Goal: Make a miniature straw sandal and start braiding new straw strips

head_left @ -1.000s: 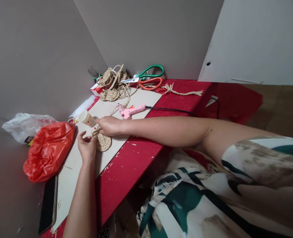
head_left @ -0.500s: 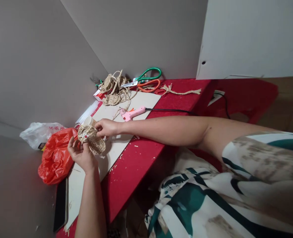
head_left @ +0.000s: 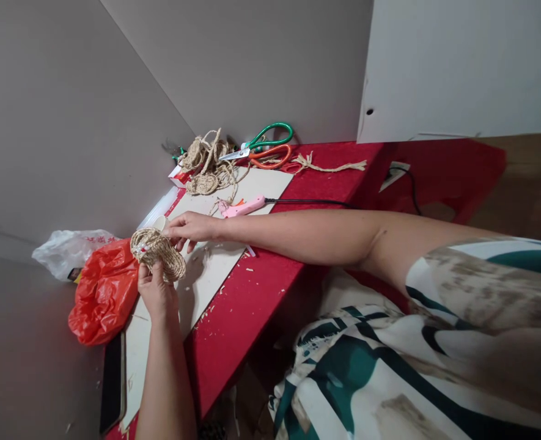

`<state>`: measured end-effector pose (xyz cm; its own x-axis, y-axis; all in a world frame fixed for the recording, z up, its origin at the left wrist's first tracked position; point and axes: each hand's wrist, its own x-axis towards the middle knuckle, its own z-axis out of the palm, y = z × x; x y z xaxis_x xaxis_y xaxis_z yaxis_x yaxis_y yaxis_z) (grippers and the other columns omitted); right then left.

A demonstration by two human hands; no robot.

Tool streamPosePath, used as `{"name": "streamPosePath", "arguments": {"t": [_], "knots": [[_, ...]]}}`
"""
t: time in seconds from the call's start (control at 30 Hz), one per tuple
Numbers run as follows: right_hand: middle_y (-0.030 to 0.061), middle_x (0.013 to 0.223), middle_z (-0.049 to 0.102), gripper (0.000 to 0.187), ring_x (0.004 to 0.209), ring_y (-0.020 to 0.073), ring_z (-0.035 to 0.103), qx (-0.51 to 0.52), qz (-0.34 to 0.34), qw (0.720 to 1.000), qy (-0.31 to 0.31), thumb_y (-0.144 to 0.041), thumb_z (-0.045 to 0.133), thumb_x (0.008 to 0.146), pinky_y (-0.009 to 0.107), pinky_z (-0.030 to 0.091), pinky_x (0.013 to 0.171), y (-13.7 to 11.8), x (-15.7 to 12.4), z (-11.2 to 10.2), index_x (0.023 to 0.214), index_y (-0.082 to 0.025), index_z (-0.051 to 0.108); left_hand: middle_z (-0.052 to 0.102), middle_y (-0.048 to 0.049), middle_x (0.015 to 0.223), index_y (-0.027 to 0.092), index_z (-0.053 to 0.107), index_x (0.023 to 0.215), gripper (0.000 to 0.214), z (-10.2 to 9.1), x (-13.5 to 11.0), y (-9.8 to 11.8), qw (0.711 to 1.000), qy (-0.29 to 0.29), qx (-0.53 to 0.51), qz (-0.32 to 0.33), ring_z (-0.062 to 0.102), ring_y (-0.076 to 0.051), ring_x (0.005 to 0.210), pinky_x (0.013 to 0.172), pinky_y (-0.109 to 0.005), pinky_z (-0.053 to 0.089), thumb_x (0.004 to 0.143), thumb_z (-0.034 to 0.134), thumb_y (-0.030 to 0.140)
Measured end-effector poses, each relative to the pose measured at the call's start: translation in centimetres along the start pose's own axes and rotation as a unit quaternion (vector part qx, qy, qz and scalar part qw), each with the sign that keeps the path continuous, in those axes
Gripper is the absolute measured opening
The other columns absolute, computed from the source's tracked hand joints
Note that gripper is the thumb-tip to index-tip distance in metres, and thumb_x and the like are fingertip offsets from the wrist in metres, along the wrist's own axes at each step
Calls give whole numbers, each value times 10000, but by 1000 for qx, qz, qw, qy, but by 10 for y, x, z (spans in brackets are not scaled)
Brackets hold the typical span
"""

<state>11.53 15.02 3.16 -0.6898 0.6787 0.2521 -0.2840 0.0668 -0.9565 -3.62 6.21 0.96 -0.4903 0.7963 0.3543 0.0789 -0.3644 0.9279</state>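
from my end, the woven straw piece [head_left: 165, 249] sits in the left grip [head_left: 157, 297], which is closed around its lower edge; the digits that must press from behind are hidden. it looks raised above the white board [head_left: 223, 252] on the red worktop [head_left: 233, 330], with a shadow falling on the board beside it. the piece is tilted so that its beaded side shows to me: the small white and red beads [head_left: 142, 247] sit toward the end near the orange plastic bag [head_left: 101, 293], and the plain rounded end points back past the left grip toward the wrist side.

the right grip [head_left: 194, 226] is just beside the upper edge, fingers part curled and reaching toward it. i cannot tell whether they touch or pinch it. behind them the paper cup [head_left: 161, 222] is mostly covered.

i expect the piece to be very light, springy rather than rigid, and rough enough not to slip. the coils should take a gentle pinch well, but hard squeezing could bend them. the beads look like the fragile spot, so i would take hold along the coiled rim or at the plain end.
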Motion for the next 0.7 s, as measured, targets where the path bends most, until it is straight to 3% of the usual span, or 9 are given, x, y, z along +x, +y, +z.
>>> {"name": "streamPosePath", "arguments": {"t": [0.17, 0.7], "knots": [[-15, 686, 607, 152, 534, 48, 558, -25, 19, 999, 23, -163, 493, 940, 120, 444, 445, -2, -1, 0, 857, -128, 615, 700, -47, 1099, 249, 683, 1065, 408, 0, 0, -1, 1000, -6, 11, -9, 660, -182, 933, 791, -287, 514, 667, 769, 270], [2, 701, 624, 150, 622, 79, 584, 1, 27, 1000, -9, -222, 600, 864, 151, 435, 489, -4, -7, -1, 760, -117, 622, 696, -40, 1107, 264, 698, 1035, 369, 2, 1, 1, 999, -40, -18, -22, 649, -166, 900, 749, -269, 519, 670, 751, 254]]}}
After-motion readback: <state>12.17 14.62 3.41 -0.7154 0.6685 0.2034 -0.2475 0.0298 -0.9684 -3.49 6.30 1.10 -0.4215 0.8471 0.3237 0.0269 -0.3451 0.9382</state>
